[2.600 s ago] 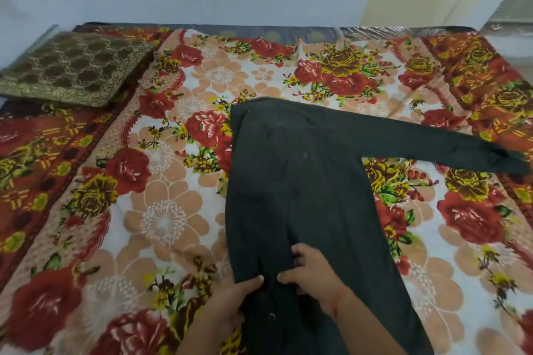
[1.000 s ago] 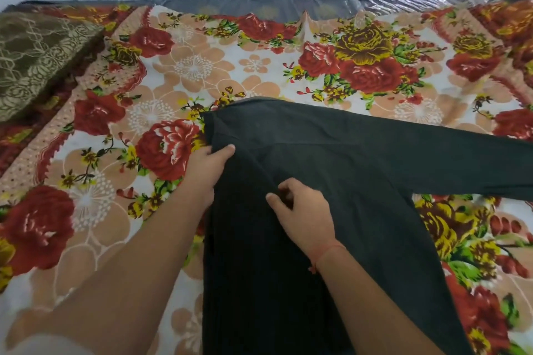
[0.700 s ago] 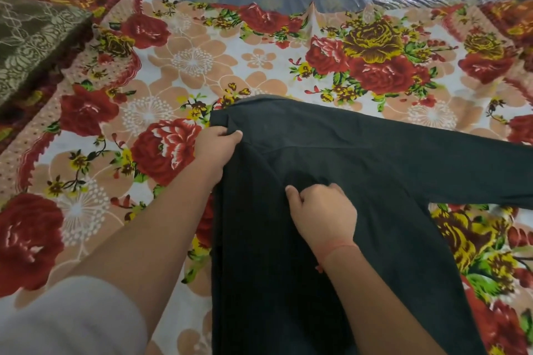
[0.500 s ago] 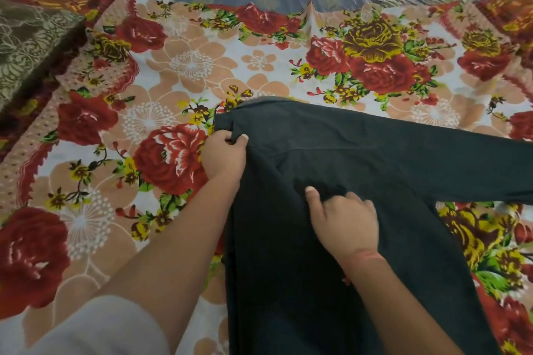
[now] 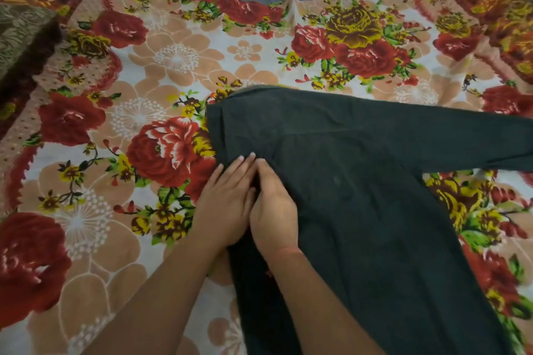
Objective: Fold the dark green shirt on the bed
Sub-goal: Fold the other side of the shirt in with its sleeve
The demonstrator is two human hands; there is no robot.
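Lying flat, straight-fingered, left hand [image 5: 225, 202] touches right hand [image 5: 274, 207], whose fingers vanish under matte dark green shirt [image 5: 360, 210]; grip unclear.

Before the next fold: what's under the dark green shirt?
The flowered bedsheet shows around the shirt and runs beneath it. Fingers of the right hand seem tucked under its cloth. Anything else beneath is covered.

Item count on the bed: one dark green shirt [image 5: 360, 210] with one sleeve [image 5: 432, 138] visible. Two hands are present, one left hand [image 5: 227, 199] and one right hand [image 5: 274, 210], with one red thread [image 5: 288, 251] on the right wrist. Bedding: one floral bedsheet [image 5: 144, 124] and one patterned cushion [image 5: 20, 34].
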